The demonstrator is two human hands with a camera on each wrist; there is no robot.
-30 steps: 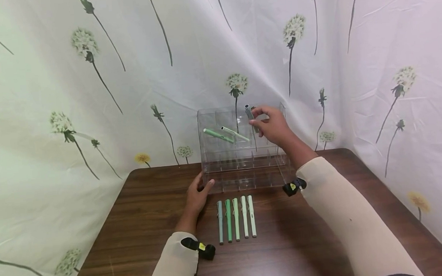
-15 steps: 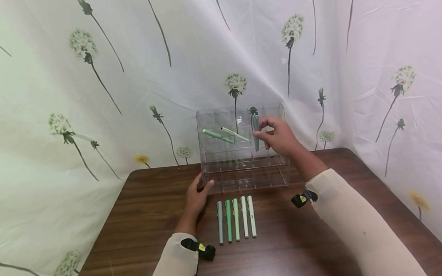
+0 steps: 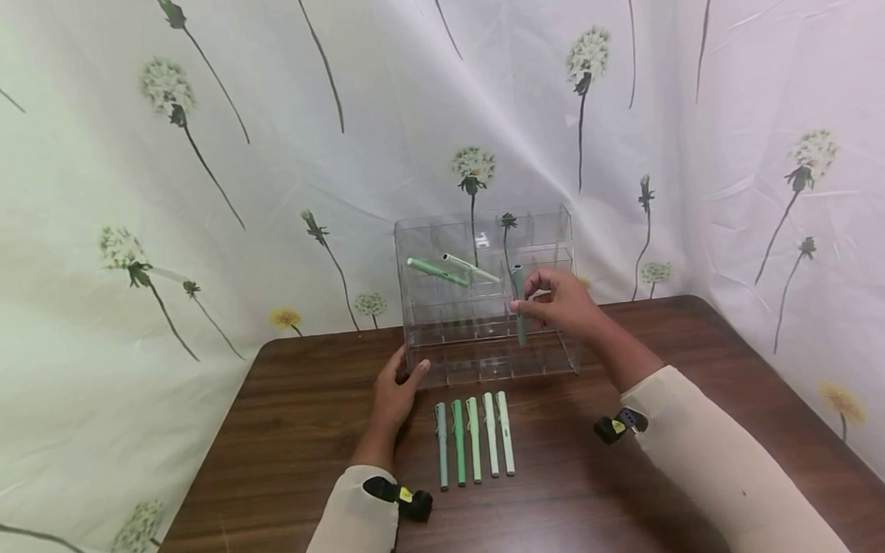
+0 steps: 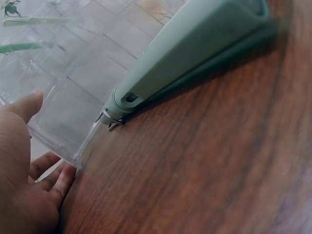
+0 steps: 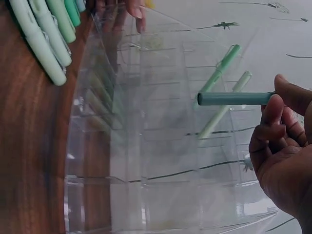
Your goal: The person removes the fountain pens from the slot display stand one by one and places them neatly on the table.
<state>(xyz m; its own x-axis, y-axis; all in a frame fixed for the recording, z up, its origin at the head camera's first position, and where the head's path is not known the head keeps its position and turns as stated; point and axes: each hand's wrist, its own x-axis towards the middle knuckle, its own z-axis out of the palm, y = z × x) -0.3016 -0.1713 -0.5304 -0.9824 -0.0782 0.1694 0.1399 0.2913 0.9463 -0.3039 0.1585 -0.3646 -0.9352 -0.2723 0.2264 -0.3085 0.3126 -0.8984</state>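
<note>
My right hand [image 3: 564, 303] pinches a grey-green pen [image 3: 519, 282] between thumb and fingers, nearly upright in front of a clear plastic organizer [image 3: 448, 376] with stepped compartments. In the right wrist view the same pen [image 5: 234, 99] points its dark-rimmed end toward the shelves. At the organizer's lower left edge, my left hand [image 3: 396, 392] grips its side, thumb in front and other fingers behind. A green pen [image 3: 436, 272] and a pale green pen [image 3: 472, 268] lean in the upper compartments. Several pens [image 3: 474, 438] lie in a row before the organizer, shaded from grey-blue through green to near white.
The organizer stands toward the back of a dark wooden table [image 3: 286, 452]. A white cloth [image 3: 333, 190] printed with dandelions hangs close behind it and along the sides. Close to the left wrist camera lies the row's grey-blue pen [image 4: 180, 53].
My right hand has moved down and slightly right with the grey-green pen, from the organizer's top tier to its lower tiers; the pen now stands more upright. The left hand stays put.
</note>
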